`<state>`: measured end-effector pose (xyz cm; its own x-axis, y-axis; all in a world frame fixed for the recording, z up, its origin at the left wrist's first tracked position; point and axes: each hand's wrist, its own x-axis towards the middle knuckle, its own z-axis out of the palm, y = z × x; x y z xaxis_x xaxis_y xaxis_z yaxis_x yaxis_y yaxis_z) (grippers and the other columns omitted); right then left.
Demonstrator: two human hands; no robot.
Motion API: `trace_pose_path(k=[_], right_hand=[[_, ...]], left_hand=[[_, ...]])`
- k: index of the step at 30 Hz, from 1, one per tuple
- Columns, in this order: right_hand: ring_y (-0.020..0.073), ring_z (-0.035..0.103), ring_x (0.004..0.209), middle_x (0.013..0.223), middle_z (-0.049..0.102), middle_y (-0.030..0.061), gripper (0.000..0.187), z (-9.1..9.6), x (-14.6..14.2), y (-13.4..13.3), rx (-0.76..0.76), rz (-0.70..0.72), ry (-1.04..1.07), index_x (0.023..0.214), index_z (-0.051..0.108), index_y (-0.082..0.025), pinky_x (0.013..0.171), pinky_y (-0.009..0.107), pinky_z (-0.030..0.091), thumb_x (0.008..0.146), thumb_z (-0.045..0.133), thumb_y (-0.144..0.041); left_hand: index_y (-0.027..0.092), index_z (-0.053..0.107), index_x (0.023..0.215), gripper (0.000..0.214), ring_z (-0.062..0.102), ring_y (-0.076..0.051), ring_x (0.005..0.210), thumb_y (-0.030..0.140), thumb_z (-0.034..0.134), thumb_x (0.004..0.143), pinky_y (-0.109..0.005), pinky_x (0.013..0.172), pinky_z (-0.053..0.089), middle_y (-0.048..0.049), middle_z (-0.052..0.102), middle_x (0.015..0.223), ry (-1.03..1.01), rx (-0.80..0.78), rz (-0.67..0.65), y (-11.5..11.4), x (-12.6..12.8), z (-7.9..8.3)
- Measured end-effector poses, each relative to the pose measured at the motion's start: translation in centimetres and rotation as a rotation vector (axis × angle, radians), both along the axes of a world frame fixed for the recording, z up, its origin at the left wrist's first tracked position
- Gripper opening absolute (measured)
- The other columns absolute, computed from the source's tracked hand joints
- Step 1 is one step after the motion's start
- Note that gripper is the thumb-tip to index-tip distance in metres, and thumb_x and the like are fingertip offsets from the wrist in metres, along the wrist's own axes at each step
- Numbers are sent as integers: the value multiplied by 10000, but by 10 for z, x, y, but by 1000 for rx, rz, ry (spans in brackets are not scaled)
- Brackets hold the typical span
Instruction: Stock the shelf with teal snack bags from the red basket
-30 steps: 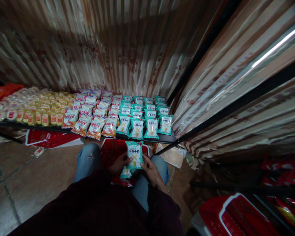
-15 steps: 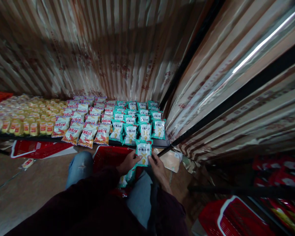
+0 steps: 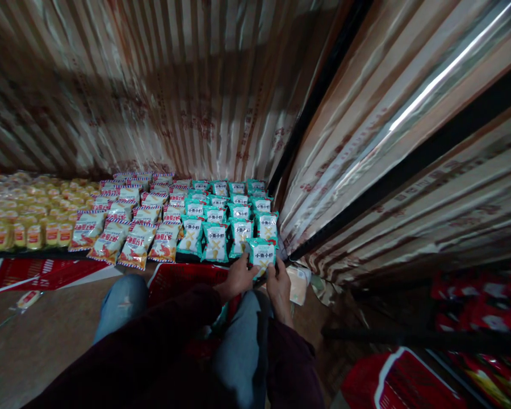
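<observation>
Between my two hands is a teal-and-white snack bag (image 3: 262, 254), held upright at the shelf's front edge. My left hand (image 3: 239, 277) grips its lower left side, and my right hand (image 3: 279, 285) grips its lower right side. Just behind it, rows of matching teal snack bags (image 3: 216, 241) stand on the dark shelf (image 3: 196, 259). To their left are rows of striped-top orange-and-white snack bags (image 3: 138, 244). Below, between my knees, a red basket (image 3: 166, 279) is partly hidden by my arms.
Yellow wrapped packages (image 3: 34, 232) fill the shelf's left part. A red basket (image 3: 46, 272) lies beneath it. Black frame bars (image 3: 319, 238) slant at the right, against a striped curtain (image 3: 174, 85). Another red basket (image 3: 413, 380) and red packages (image 3: 485, 301) sit at the lower right.
Both hands have moved the teal snack bag forward and right, from above my lap to the shelf's front edge. The view has shifted slightly to the right.
</observation>
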<state>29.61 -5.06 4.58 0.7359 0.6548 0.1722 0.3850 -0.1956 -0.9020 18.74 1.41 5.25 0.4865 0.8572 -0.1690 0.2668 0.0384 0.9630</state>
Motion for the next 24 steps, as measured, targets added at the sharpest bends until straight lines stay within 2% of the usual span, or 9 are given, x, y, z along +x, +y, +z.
trace_pose_path(k=[6,9,12,16,24], right_hand=[[286,547,1176,1320,574,166,639,9,11,14,11,-76,-22,1355,491,-132,971,437,424,836,385,-489],[290,508,1233,1356,543,171,656,15,13,20,17,-85,14,1384,458,-140,1008,449,394,854,392,-521],[292,502,1235,1358,534,180,680,15,15,26,43,-97,8,1394,439,-140,1022,455,380,855,411,-552],[283,525,1192,1341,539,180,686,8,21,37,109,-66,-58,1396,420,-137,1004,447,393,853,430,-556],[322,489,1237,1352,507,227,763,-10,35,54,83,-110,-72,1402,384,-78,1035,490,360,817,440,-564]], left_hand=[[164,587,1123,311,635,-228,1027,269,589,830,-339,928,475,-105,676,1113,235,189,-9,11,25,22],[147,608,1072,266,620,-236,1049,271,577,839,-341,939,468,-121,670,1111,265,241,4,15,37,28],[149,580,1153,317,603,-233,1091,255,554,855,-342,973,450,-121,656,1163,232,280,4,18,45,31],[130,541,1232,365,588,-239,1134,234,496,885,-342,1002,431,-142,632,1221,245,284,-14,21,53,34],[116,512,1293,423,556,-253,1211,171,439,880,-344,1046,402,-166,592,1297,291,210,-41,26,58,40]])
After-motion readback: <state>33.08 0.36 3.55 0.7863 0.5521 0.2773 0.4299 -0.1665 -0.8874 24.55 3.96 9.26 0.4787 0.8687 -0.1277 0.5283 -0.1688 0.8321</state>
